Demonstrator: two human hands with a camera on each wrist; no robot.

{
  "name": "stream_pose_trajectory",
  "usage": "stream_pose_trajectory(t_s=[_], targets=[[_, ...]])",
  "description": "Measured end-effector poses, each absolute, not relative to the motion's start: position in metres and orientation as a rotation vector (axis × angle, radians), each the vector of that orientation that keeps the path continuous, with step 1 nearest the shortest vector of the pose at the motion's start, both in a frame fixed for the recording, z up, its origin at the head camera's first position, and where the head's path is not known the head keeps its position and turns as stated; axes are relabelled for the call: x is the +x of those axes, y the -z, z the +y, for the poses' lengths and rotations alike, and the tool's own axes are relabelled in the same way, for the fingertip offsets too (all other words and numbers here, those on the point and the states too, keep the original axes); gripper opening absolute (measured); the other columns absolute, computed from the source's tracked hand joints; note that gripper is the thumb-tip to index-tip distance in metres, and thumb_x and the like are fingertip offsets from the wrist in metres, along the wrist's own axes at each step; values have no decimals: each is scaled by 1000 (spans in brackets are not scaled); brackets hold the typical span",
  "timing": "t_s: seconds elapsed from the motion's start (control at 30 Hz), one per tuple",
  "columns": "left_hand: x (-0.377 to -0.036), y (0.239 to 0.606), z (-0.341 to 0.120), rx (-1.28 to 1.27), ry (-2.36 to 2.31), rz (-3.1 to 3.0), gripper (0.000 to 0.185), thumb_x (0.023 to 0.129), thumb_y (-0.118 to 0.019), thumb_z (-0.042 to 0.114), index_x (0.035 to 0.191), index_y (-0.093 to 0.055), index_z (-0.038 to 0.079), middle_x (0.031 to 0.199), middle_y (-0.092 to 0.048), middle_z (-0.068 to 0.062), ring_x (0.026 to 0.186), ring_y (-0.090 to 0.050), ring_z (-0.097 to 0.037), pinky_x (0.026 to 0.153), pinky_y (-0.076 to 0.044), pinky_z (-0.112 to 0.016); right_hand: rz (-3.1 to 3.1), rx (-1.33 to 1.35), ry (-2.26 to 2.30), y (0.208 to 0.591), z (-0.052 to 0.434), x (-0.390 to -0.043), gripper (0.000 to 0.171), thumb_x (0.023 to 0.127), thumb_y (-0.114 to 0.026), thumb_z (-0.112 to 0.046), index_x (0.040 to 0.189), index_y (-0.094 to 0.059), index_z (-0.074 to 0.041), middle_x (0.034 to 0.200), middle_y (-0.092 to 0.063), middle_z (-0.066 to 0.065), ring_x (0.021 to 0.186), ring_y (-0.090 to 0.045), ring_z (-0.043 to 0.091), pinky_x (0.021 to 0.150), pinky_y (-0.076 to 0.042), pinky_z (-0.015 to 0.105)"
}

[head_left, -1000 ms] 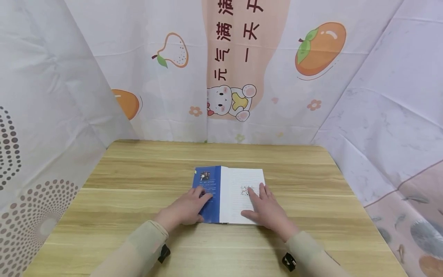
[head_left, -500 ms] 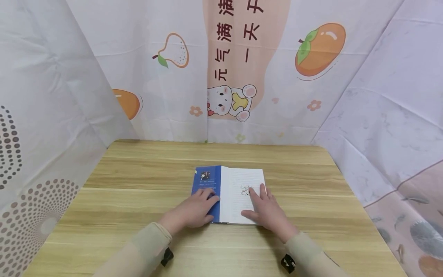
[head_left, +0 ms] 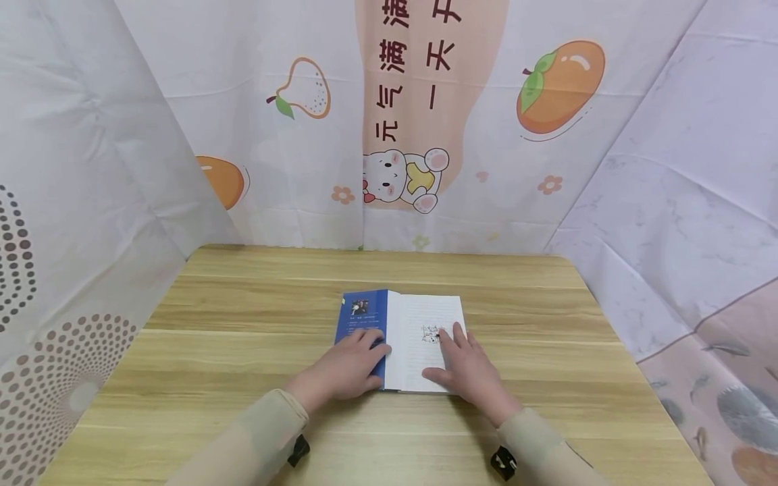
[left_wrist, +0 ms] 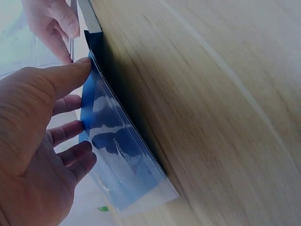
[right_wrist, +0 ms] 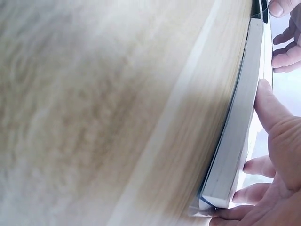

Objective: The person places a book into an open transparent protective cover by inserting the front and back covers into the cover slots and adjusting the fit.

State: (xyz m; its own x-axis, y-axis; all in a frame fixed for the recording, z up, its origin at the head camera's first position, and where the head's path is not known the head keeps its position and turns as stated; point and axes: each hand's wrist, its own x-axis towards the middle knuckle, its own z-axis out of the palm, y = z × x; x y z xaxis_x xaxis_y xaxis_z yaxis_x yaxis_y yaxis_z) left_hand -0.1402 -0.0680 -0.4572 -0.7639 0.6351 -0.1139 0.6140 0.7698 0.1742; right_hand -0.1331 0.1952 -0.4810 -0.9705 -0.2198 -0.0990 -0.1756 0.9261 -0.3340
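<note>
A book (head_left: 415, 314) lies spread on the table, its white page with a small dark drawing to the right. On the left is its blue cover flap (head_left: 367, 324), printed with a small photo and pale text. My left hand (head_left: 348, 368) rests on the flap, fingers relaxed and fingertips close to the fold. In the left wrist view a clear plastic sleeve (left_wrist: 155, 195) extends past the blue flap, which sits slightly raised off the wood. My right hand (head_left: 474, 371) presses on the page with fingers spread. Its thumb rests by the edge of the thick page block (right_wrist: 237, 113) in the right wrist view.
The wood-grain table (head_left: 243, 317) surrounds the book. Behind it hangs a white curtain (head_left: 255, 135) with fruit drawings and writing; more printed cloth (head_left: 681, 189) stands at the sides. Black straps or devices (head_left: 503, 462) sit under both wrists.
My left hand has slid rightward across the blue flap, toward the book's fold. The right hand has stayed in place on the page.
</note>
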Motion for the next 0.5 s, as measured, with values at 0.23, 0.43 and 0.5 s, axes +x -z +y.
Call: stream_pose_trajectory(t_s=[0.23, 0.43, 0.5], targets=[[-141, 459, -65, 978, -185, 2782, 57, 95, -73, 42, 145, -56, 21, 153, -47, -7, 138, -47, -31, 114, -41, -48, 2961, -297, 541, 479, 191, -133, 94, 85, -79, -51, 152, -42, 3, 158, -33, 33, 143, -33, 56, 115, -30, 65], [-144, 463, -64, 945, -227, 2757, 57, 93, -75, 41, 144, -56, 23, 153, -46, -6, 137, -48, -32, 111, -45, -48, 2962, -267, 568, 478, 189, -135, 96, 83, -82, -49, 153, -41, 2, 158, -35, 31, 143, -35, 55, 114, -34, 63], [-145, 464, -64, 942, -233, 2756, 57, 93, -75, 41, 144, -57, 23, 153, -46, -6, 136, -48, -33, 110, -46, -48, 2961, -254, 563, 480, 190, -135, 96, 83, -82, -50, 153, -41, 1, 159, -34, 31, 142, -35, 56, 113, -35, 64]])
